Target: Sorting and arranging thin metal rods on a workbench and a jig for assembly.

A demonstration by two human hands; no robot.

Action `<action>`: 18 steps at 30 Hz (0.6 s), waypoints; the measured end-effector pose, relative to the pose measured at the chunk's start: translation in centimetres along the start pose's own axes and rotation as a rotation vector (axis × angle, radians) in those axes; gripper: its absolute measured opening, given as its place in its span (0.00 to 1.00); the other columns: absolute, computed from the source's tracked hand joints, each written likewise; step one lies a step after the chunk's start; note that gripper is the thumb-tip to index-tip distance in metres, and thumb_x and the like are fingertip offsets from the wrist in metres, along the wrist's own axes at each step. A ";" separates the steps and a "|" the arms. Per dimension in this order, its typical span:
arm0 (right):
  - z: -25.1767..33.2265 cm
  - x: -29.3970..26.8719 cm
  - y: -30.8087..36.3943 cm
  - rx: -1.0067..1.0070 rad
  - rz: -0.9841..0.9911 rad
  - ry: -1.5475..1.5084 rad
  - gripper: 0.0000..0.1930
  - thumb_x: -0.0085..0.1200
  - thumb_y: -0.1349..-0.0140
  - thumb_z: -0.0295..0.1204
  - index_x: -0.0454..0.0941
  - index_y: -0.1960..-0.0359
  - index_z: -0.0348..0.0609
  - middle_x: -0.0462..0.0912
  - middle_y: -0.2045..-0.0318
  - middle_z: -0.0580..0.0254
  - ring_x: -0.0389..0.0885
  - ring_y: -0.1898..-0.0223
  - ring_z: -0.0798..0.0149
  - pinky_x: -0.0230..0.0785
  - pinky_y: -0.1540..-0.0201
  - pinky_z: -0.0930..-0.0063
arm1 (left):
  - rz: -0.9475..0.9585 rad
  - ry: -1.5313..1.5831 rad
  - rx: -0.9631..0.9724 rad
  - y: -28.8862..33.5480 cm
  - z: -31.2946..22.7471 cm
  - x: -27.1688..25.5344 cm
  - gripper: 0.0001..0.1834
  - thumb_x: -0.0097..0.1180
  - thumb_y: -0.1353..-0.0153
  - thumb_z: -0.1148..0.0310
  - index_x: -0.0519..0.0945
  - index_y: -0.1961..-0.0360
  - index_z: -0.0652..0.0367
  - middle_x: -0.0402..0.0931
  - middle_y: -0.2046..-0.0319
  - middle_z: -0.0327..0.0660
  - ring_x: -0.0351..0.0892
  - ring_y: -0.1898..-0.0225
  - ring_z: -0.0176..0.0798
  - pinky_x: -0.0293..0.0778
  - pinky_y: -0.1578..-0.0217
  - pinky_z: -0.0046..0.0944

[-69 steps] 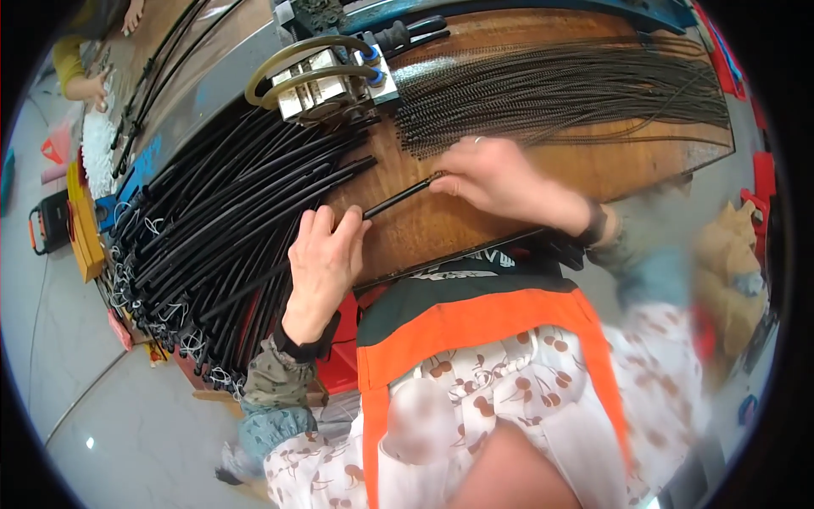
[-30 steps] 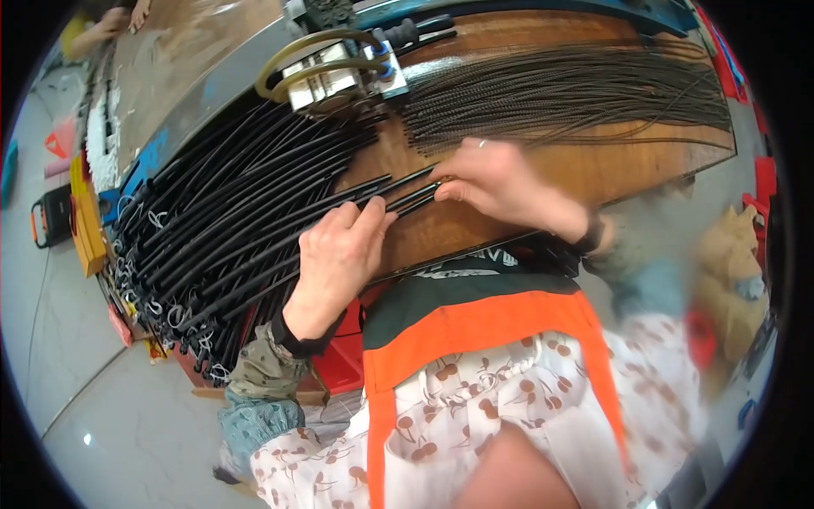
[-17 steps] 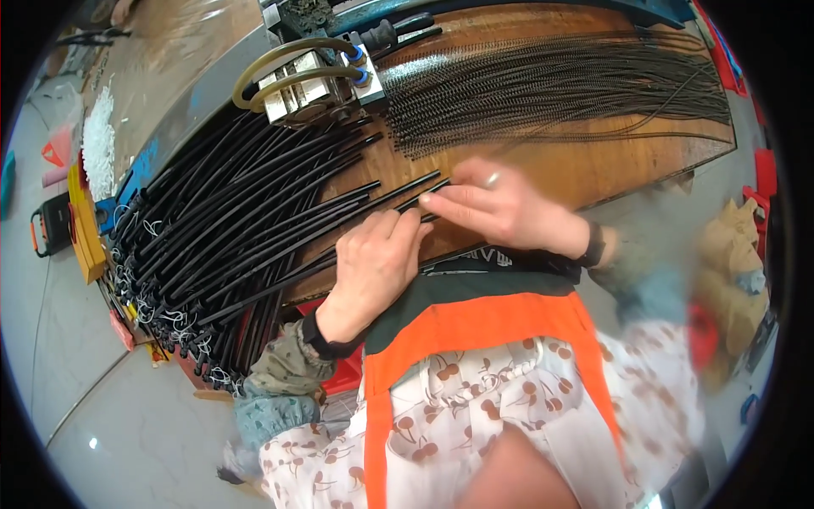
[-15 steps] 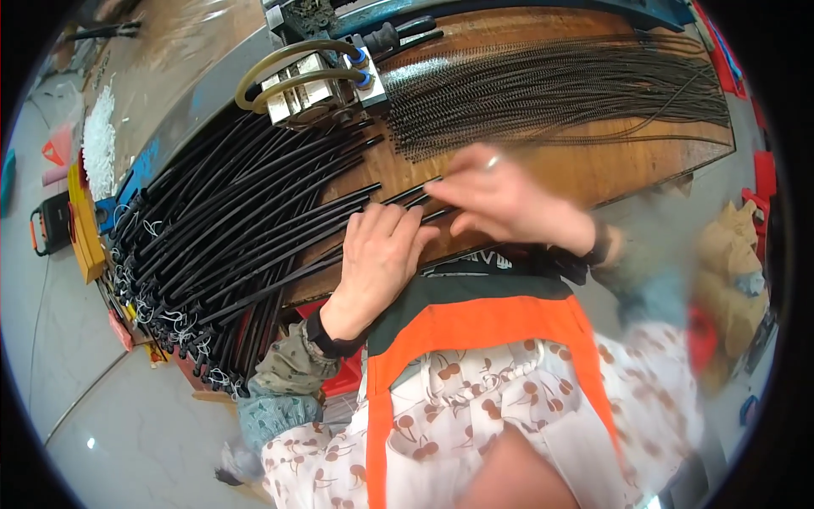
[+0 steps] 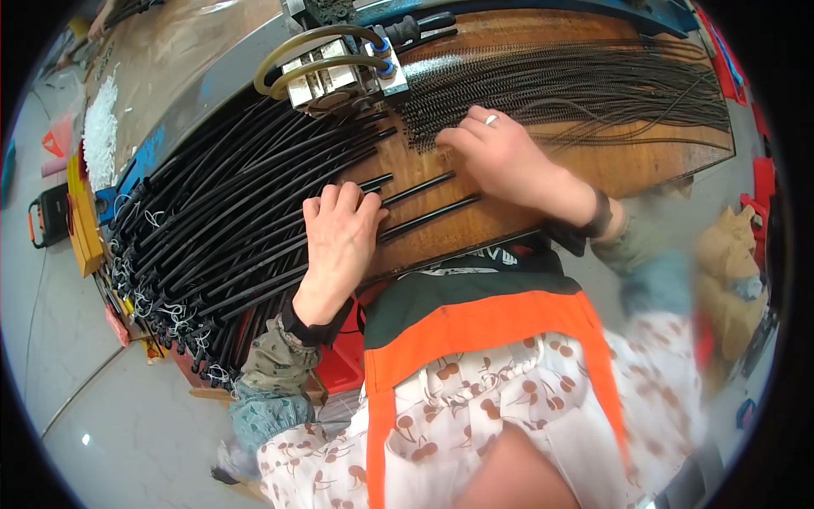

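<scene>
Wooden bench (image 5: 610,165) under black tubes (image 5: 229,229), coiled springs (image 5: 568,81), metal fixture (image 5: 339,72).

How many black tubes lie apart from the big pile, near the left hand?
3. One black tube at the left hand's fingertips, one beyond it, one nearest the person; the hand may hide others.

A: Black tubes (image 5: 229,229): smooth, rubbery plastic, slight sheen; coiled springs (image 5: 560,85): dark wire, ribbed, matt.
B: Noted; bench top (image 5: 653,161): varnished wood, worn; fitting block (image 5: 335,76): bare metal, bright; apron (image 5: 475,331): matt cloth.
</scene>
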State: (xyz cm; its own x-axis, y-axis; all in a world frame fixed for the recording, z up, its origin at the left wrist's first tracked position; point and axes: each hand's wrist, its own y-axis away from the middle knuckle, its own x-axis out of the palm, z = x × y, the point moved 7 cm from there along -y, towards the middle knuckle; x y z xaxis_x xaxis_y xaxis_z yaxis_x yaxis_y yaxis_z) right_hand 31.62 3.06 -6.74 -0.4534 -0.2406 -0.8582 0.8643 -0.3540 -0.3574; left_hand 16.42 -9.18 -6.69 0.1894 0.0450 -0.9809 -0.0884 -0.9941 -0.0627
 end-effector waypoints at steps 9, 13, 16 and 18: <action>0.1 0.1 3.1 0.342 0.000 -0.369 0.25 0.64 0.42 0.28 0.76 0.41 0.49 0.81 0.67 0.57 0.81 0.67 0.55 0.74 0.64 0.63 | -0.186 0.121 -0.008 0.6 -0.5 -2.7 0.10 0.66 0.43 0.69 0.81 0.61 0.54 0.69 0.76 0.36 0.72 0.72 0.40 0.67 0.71 0.39; -0.3 0.1 3.3 0.507 0.163 -0.493 0.24 0.62 0.37 0.39 0.74 0.40 0.48 0.85 0.65 0.55 0.86 0.67 0.52 0.76 0.64 0.64 | -0.186 0.150 0.015 0.8 -0.8 -3.6 0.11 0.67 0.44 0.70 0.81 0.60 0.55 0.68 0.77 0.36 0.71 0.75 0.40 0.68 0.74 0.39; -0.2 0.2 3.2 0.523 0.331 -0.437 0.26 0.58 0.35 0.49 0.74 0.42 0.49 0.86 0.68 0.54 0.86 0.66 0.51 0.76 0.64 0.61 | -0.182 0.151 0.024 0.9 -1.0 -3.5 0.11 0.68 0.44 0.70 0.81 0.61 0.55 0.68 0.77 0.36 0.71 0.75 0.40 0.68 0.74 0.39; 0.1 0.2 3.2 0.503 0.342 -0.383 0.27 0.56 0.36 0.53 0.74 0.42 0.49 0.85 0.68 0.53 0.85 0.66 0.49 0.76 0.64 0.59 | -0.173 0.150 0.029 0.9 -1.1 -3.4 0.11 0.67 0.44 0.70 0.81 0.60 0.55 0.68 0.77 0.37 0.71 0.75 0.40 0.68 0.75 0.39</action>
State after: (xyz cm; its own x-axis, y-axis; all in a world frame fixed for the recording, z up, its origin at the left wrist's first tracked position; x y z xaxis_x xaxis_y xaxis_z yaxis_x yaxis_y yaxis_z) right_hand 34.30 1.82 -8.05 -0.2993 -0.6801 -0.6693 0.8083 -0.5535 0.2009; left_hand 16.78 -10.32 -3.17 0.3477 0.1971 -0.9166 -0.0693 -0.9696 -0.2348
